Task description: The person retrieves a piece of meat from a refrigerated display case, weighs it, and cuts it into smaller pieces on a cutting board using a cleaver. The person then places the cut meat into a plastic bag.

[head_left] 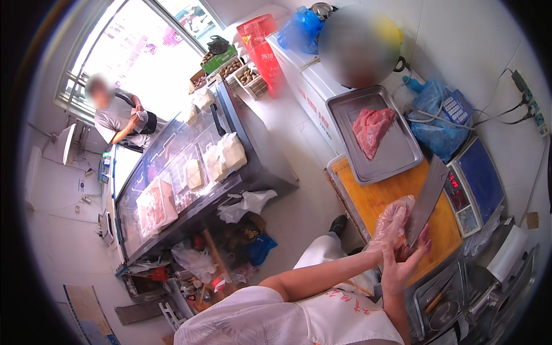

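Observation:
My left hand [394, 223], in a clear plastic glove, is closed with its fingers bunched beside the blade. What it holds, if anything, is hidden. My bare right hand [399, 268] curls round the lower end of a broad cleaver [427, 201], whose handle is covered. The blade slants up and right over a wooden cutting board [445, 244]. A little pink meat [424, 234] shows at the blade's lower edge, close to my right fingers. Beyond the board, a large raw red slab of meat [372, 132] lies in a metal tray [402, 164].
Right of the board stands a digital scale [480, 178], near a blue plastic bag [440, 106]. Metal trays with tools [443, 305] sit at the board's near right. On the left is a display counter [253, 164] with bagged goods; a person [121, 115] stands behind it.

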### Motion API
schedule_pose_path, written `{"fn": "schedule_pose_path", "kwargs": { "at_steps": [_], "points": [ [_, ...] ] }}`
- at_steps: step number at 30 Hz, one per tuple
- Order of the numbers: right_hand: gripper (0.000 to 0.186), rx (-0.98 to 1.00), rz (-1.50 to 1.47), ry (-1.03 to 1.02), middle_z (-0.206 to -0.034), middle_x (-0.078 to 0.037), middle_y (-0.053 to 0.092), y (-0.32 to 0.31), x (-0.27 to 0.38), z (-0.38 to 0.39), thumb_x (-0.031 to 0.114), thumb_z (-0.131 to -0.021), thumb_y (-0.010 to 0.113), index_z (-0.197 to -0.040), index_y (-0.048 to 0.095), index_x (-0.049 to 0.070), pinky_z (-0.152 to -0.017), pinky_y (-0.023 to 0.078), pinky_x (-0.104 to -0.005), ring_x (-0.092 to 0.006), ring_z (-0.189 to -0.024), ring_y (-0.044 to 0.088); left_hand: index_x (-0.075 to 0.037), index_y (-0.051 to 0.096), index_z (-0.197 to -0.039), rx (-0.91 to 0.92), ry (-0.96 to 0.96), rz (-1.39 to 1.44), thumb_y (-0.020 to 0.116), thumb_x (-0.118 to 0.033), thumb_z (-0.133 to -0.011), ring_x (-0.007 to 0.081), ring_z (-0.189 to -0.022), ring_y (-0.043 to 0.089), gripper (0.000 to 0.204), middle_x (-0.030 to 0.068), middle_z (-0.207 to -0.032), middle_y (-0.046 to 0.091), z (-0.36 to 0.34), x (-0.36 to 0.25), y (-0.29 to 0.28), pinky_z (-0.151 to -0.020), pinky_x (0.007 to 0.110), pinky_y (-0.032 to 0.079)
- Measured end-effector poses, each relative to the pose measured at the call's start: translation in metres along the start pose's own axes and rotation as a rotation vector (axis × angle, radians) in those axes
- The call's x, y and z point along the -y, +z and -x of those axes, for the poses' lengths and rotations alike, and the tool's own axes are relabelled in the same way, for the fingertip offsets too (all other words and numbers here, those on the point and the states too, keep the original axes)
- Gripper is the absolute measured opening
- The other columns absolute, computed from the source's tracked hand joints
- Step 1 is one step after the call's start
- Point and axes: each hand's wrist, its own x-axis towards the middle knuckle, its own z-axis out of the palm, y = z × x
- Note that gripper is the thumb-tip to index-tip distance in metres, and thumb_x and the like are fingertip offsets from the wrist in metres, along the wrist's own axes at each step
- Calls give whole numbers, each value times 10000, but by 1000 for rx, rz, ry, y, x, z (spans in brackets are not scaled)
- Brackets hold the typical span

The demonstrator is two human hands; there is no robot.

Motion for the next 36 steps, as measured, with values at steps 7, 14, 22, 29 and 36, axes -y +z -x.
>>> {"fn": "schedule_pose_path", "kwargs": {
  "at_steps": [7,14,22,29,36],
  "points": [
    [470,-35,66,41,-1024,-152,672,-6,2,6,112,-962,781,-1329,523,-27,-776,565,-364,-259,-848,688,-79,588,-1402,31,93,-22,580,-323,-1109,84,-997,573,381,-12,-1187,648,-10,25,12,-847,268,514],
    [365,14,-23,168,-878,-42,618,-20,-11,20,152,-1010,735,-1284,568,-23,-634,494,-286,-111,-695,556,-33,648,-1141,-289,89,84,645,-251,-1068,131,-923,592,230,33,-1033,668,-30,15,-22,-872,305,483],
    [228,207,456,326,-724,-261,616,-52,-70,-6,206,-1069,577,-1004,476,12,-587,470,-549,-498,-690,622,-5,684,-1016,-41,534,-1113,769,-79,-916,285,-882,653,150,139,-943,684,-46,60,-90,-782,396,541],
    [254,476,741,333,-738,-244,666,-21,-101,2,176,-1049,567,-1157,457,-27,-621,529,-572,-456,-727,698,21,688,-1064,6,502,-964,739,57,-861,359,-937,663,213,189,-964,672,-64,74,-67,-846,427,553],
    [310,595,745,528,-836,-283,700,-11,-96,-9,158,-1037,544,-1234,447,-60,-675,566,-556,-482,-799,706,-20,708,-993,99,457,-956,709,82,-798,350,-887,659,220,157,-932,683,-79,69,-63,-796,425,544]
  ]
}}
